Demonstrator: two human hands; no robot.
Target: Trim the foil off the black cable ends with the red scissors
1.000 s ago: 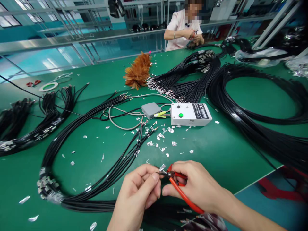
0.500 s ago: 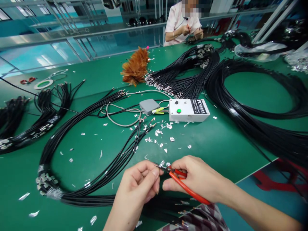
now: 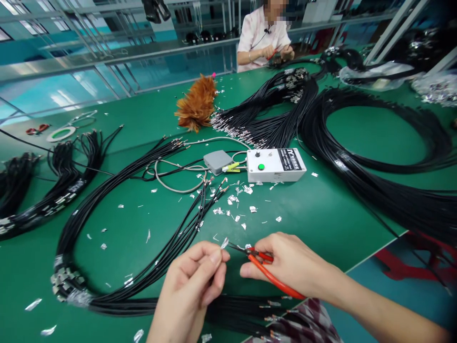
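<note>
Far left: tape ring (image 3: pixel 61 134) and small red cutters (image 3: pixel 37 129) near the table (image 3: pixel 332 214) edge, well apart from my work. No risk from them.

Left: bundled black cables (image 3: pixel 46 200) in loops, their stripped ends fanned toward the middle. A loop (image 3: pixel 117 281) runs just beside my left wrist; I judge a careless pull could drag the whole bundle.

Centre left: my left hand (image 3: pixel 193 290), closed in a pinch, thumb and forefinger holding a thin wire end with a scrap of foil (image 3: pixel 224 243) standing at its tip. The wire itself is mostly hidden by the fingers. The pinch is shallow; the wire could slip out.

Centre: foil scraps (image 3: pixel 235 209) scattered over the table near the grey box (image 3: pixel 216 161) and white tester (image 3: pixel 275 165). Loose foil near bare terminals could, in my view, bridge contacts.

Centre right: my right hand (image 3: pixel 289 264), curled shut round the red snips (image 3: pixel 264 271). The blade tips point at the foil, just short of it and close to my left forefinger. Main hazard: a nick to that finger, or a cut into the conductor instead of the foil.

Right: large cable coils (image 3: pixel 374 157), some hanging over the table edge; they could slide off.

Far back: another person (image 3: pixel 262 38) working, feather duster (image 3: pixel 196 105) nearby.
</note>
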